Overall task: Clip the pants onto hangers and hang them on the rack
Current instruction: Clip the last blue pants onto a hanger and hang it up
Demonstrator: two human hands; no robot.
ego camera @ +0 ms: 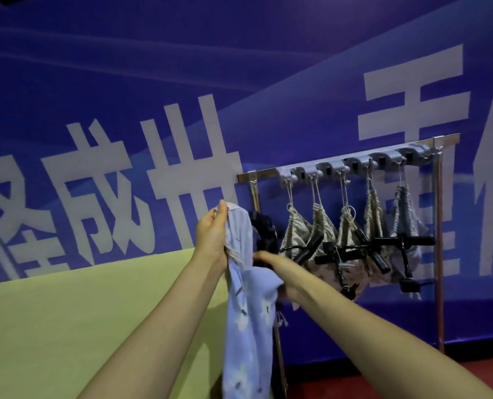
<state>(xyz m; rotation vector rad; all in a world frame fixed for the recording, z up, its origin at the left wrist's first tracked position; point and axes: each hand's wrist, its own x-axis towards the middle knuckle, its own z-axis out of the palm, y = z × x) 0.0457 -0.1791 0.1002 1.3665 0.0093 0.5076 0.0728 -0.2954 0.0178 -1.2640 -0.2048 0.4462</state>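
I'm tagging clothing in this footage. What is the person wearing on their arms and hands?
Nothing shows. The left forearm and right forearm are bare to the frame's edge, with no sleeves. The left hand has no glove, ring or watch. The right hand is partly hidden; nothing worn is visible.

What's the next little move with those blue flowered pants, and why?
Probably draw the black hanger up to the waistband and clip it on. The left hand holds the pants up by their top edge, while the right hand reaches to the hanger, partly hidden behind the cloth.
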